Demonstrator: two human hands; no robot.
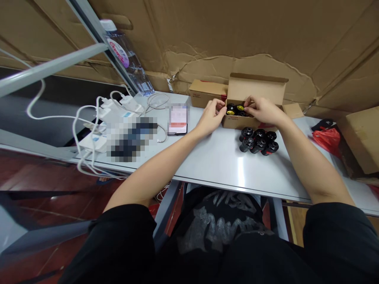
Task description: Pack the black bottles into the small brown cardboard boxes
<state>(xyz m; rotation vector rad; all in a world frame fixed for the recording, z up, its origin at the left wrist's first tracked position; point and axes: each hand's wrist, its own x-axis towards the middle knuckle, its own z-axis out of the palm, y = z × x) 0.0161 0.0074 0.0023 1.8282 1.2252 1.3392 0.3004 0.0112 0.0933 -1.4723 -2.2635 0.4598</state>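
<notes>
A broad cardboard sheet (254, 31) stands behind the pale table (213, 161), and on that table sits the open carton (237, 123), its lid raised at the back, with a second carton (204, 98) just to its left. Both hands work at the open one. The left hand (211, 116) curves its thumb and fingers at the left end; whether they grip the wall cannot be told. The right hand (263, 110) reaches over the rim, its fingertips drawn together beside a yellow-ended piece (240, 107); whether they pinch it is unclear. Six black cylinders (258, 145) stand in two rows on the table in front, while other dark pieces, another yellow end (230, 113) among them, lie inside the carton. Good handling here means using the left hand to steady the carton without bowing its wall, guiding each piece straight along its own axis, keeping fingertips off the neighbours, and leaving the standing rows clear of the right forearm so none topple.
</notes>
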